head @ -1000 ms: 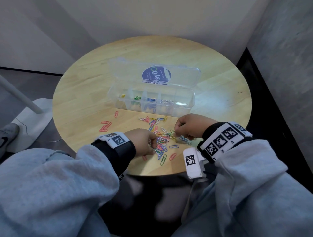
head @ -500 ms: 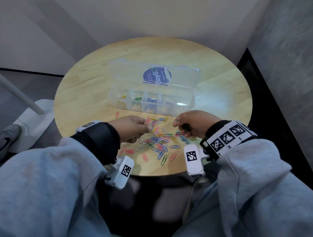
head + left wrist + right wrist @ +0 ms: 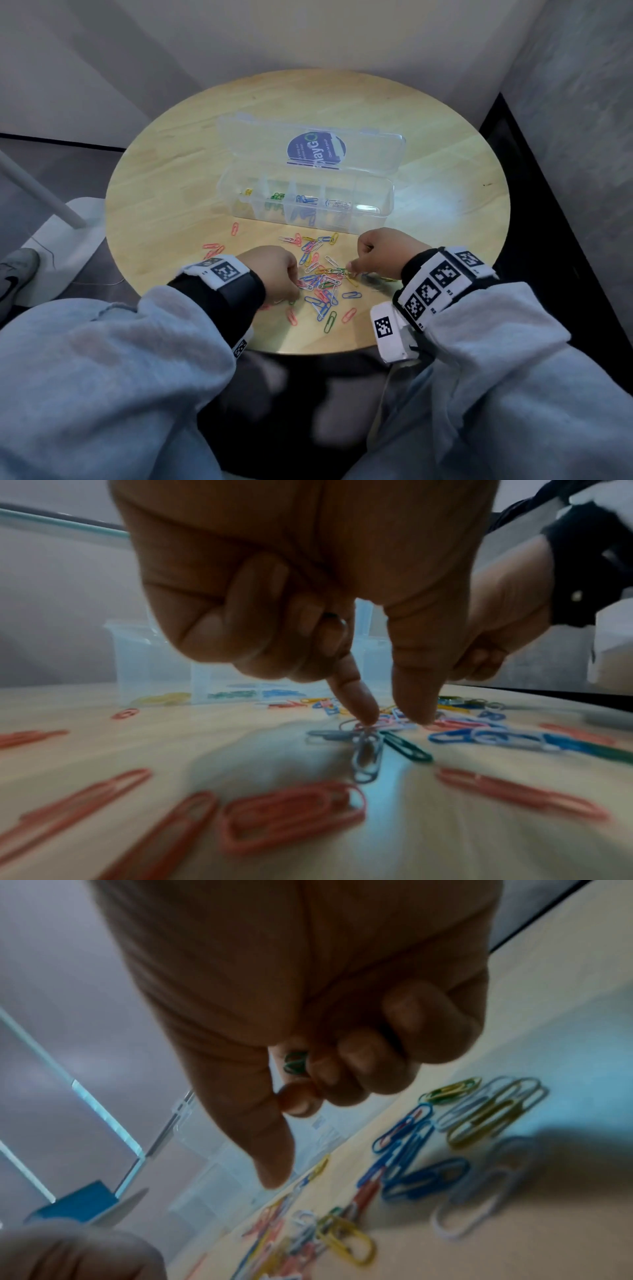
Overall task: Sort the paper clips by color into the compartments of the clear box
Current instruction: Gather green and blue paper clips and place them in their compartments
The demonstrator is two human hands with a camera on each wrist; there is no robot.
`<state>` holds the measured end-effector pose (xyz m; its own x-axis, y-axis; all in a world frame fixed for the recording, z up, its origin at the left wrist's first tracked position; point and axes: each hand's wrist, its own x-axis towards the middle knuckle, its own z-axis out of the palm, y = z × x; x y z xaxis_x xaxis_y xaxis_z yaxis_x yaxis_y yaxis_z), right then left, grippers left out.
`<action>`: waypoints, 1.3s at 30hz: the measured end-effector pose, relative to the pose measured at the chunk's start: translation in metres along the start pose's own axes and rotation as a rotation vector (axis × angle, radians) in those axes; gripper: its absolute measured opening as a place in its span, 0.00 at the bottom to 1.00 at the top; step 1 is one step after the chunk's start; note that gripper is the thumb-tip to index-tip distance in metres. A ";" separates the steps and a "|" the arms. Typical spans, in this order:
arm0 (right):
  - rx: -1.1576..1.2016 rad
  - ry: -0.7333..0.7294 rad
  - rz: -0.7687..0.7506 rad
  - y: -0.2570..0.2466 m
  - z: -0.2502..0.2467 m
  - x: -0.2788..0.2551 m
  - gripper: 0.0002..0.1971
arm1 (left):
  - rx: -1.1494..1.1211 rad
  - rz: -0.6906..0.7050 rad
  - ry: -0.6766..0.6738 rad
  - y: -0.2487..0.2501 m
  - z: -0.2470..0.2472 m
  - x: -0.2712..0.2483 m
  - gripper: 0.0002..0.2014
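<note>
While both hands are busy in the loose pile, the sorting looks to me only at its beginning. Taking the clear box (image 3: 308,202) as the landmark and going from left to right, its open lid lies flat just behind it, and its first compartment holds a few yellow clips (image 3: 247,192), the next some green clips (image 3: 276,197), then blue clips (image 3: 306,199), then white clips (image 3: 339,204); the last compartment on the right seems to hold nothing, though glare makes this hard to confirm. Each compartment has only a small handful. In front of the box, on the round table (image 3: 164,192), lies what is left: some red clips (image 3: 213,247) scattered to the front-left of the box, and the mixed pile (image 3: 323,284) of red, blue, white, green and yellow clips directly in front of it, clearly much more than is inside. The left hand (image 3: 274,274) is at the left side of this pile; its forefinger and thumb point down with a gap between them, the tips touching the clips near a grey-blue clip (image 3: 367,756), the other fingers curled in. The right hand (image 3: 383,251) is at the right side of the pile, fingers curled, and a green clip (image 3: 295,1062) is held inside them. I judge that most of the work remains, and no red clip is in the box so far.
</note>
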<state>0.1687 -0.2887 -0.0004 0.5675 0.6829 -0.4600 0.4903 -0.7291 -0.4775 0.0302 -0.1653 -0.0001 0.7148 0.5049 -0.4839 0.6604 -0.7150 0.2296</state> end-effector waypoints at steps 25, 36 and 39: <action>-0.234 -0.036 -0.025 -0.019 0.018 0.020 0.05 | -0.018 0.008 0.001 -0.003 0.008 0.008 0.07; -0.191 -0.093 0.007 -0.011 0.013 0.017 0.05 | 0.008 0.018 0.000 -0.001 0.006 0.006 0.08; 0.006 -0.060 -0.001 -0.007 -0.002 0.008 0.04 | 0.043 0.038 0.044 -0.001 0.006 0.004 0.08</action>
<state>0.1710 -0.2783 0.0010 0.5257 0.6855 -0.5037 0.4869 -0.7280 -0.4827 0.0310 -0.1655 -0.0075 0.7495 0.4967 -0.4378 0.6225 -0.7538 0.2105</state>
